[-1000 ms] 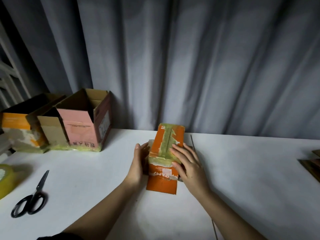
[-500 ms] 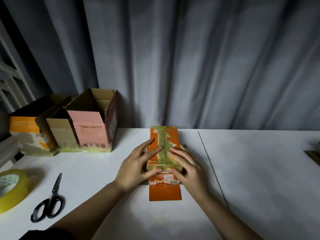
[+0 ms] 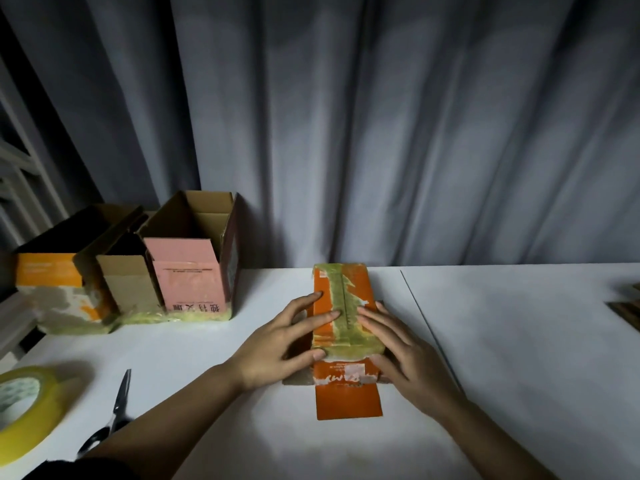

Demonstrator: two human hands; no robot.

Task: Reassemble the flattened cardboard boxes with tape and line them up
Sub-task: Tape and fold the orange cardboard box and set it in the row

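The orange box (image 3: 344, 327) lies in the middle of the white surface (image 3: 502, 358), its taped face up, and both hands are flat on it. The left hand (image 3: 277, 344) spreads straight fingers (image 3: 323, 317) over the near-left side of the yellow tape strip (image 3: 341, 306), its thumb at the near edge; the right hand (image 3: 405, 351) presses straight fingers along the right side — neither grips anything. This looks like the smoothing step: rubbing the tape down over the flap seam so it bonds. One orange flap (image 3: 348, 398) lies loose toward the person.

Next, I judge, the box needs turning open side up and carrying to the row at far left, where the pink box (image 3: 192, 275), a small brown box (image 3: 130, 285) and an orange-and-white box (image 3: 52, 289) already stand side by side (all open at the top). The tape roll (image 3: 26, 410) and scissors (image 3: 116, 410) wait at near left — flattened cardboard (image 3: 627, 308) sits at the right edge.
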